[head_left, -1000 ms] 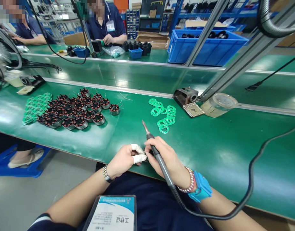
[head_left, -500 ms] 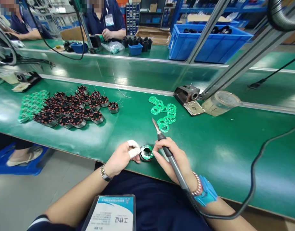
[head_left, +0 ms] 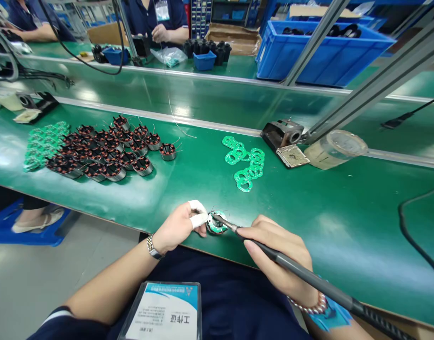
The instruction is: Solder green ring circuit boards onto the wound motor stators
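My left hand [head_left: 183,224], with white covers on thumb and forefinger, pinches the left side of a motor stator [head_left: 217,230] near the table's front edge. A green and white ring-shaped circuit board lies on top of the stator, and thin wires stick up from it. In my right hand [head_left: 281,250] is a soldering iron [head_left: 273,255], gripped like a pen. Its tip reaches over the ring board, close to my left fingertips; whether it touches cannot be made out. Several loose green ring boards [head_left: 243,182] lie beyond my hands.
Many stators [head_left: 114,172] stand at the left beside a stack of green boards [head_left: 45,144]. At the back right are a soldering iron stand [head_left: 282,134], its sponge tray [head_left: 292,156] and a plastic tub [head_left: 335,148]. A blue crate [head_left: 319,56] stands behind; co-workers sit across.
My right hand has swung the soldering iron down and left, so its tip moved from above the loose boards to the stator. My left hand keeps its hold. The view has shifted slightly.
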Demonstrator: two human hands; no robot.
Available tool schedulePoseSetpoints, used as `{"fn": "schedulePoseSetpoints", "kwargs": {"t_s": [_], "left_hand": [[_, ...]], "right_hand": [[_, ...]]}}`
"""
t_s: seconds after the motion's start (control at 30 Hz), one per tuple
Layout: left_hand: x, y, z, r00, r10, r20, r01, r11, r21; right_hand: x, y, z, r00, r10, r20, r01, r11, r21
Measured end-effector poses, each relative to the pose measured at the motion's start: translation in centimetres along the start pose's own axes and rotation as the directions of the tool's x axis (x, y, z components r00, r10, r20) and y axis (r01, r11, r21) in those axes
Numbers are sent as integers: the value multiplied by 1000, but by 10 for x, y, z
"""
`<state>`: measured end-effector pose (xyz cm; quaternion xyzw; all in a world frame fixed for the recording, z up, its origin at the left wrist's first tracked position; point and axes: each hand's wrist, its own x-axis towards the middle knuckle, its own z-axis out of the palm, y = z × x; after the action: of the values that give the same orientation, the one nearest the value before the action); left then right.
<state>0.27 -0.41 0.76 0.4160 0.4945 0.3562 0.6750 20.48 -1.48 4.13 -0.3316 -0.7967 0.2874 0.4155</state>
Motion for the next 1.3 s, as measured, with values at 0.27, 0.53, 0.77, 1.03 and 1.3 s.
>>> {"fn": "schedulePoseSetpoints", "kwargs": {"t_s": [0.27,0.53,0.77,1.03,1.3], "left_hand": [[0,-1,-1,1000,-2,2,2,1000,-5],[-1,1,1,1000,-9,-11,9,1000,-8],[0,-1,0,1000,-4,-3,4,1000,-15],[-3,4,3,994,80,-77,-79,997,14],[-5,9,-16,979,179,98,-201,929,309]], "right_hand": [[4,-2,0,1000,-2,21,2,1000,1],[5,-6,-4,1000,-1,6,1,1000,-15],[-1,9,7,996,28,-83,-39,990,-138],[3,26,34,992,48,113,-25,979,-203],[4,28,33,984,74,164,-50,988,-149]]}}
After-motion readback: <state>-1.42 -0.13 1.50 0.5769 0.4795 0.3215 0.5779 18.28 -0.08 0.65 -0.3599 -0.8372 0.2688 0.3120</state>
